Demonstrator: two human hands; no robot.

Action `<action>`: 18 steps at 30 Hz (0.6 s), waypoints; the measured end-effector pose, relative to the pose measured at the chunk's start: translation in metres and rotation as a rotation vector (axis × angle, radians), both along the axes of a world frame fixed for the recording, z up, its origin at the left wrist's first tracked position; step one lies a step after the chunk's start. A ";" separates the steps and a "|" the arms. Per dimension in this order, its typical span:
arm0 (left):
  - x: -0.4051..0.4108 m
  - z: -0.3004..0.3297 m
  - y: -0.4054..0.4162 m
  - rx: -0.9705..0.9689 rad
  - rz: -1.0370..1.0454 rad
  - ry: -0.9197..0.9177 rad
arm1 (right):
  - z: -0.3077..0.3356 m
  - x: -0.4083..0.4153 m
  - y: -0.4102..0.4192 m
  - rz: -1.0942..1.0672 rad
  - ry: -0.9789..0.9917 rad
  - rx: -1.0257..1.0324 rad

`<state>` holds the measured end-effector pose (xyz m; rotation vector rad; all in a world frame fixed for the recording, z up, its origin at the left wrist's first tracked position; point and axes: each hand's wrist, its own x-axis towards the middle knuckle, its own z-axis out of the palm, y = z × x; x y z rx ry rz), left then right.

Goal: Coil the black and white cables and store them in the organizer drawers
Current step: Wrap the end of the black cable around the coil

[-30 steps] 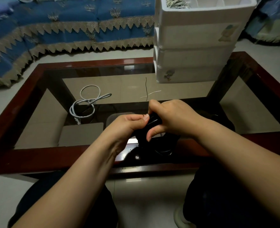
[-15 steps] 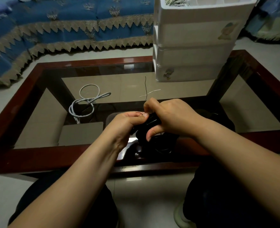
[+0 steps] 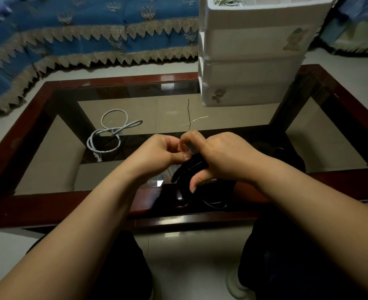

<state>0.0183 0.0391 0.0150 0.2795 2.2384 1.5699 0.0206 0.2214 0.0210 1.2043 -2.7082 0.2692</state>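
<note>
While the right hand [image 3: 220,156] curls around a bundle of black cable [image 3: 191,169], thumb underneath and fingers wrapped over the top, the left hand [image 3: 159,152] meets it fingertip to fingertip, pinching something small and thin at the top of the bundle; what exactly it pinches is too small to tell. Both hands hang over the near edge of the desk [image 3: 49,204], a glass top in a dark red wooden frame. One black cable shows, its loops drooping below the right hand toward the frame, the gripped part slanting from lower left to upper right.

One white cable [image 3: 107,137] lies on the glass to the left, well apart from the hands, in two loose loops with a doubled end pointing right. Two thin ties, one black tie [image 3: 188,111] running away from the person and one white tie [image 3: 195,121] lying across it, rest on the glass beyond the hands. At the far right of the desk stands one white organizer [image 3: 250,68] with three stacked drawers and an open tray on top.
</note>
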 end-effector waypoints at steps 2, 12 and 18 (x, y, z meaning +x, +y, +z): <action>-0.001 0.004 -0.001 -0.041 -0.076 0.076 | -0.001 0.002 0.000 0.004 0.005 -0.020; -0.001 0.007 -0.004 0.413 -0.204 0.028 | 0.015 0.011 0.007 -0.037 -0.555 -0.572; 0.005 0.012 0.012 0.650 -0.038 0.185 | 0.007 0.005 -0.002 -0.020 -0.903 -1.160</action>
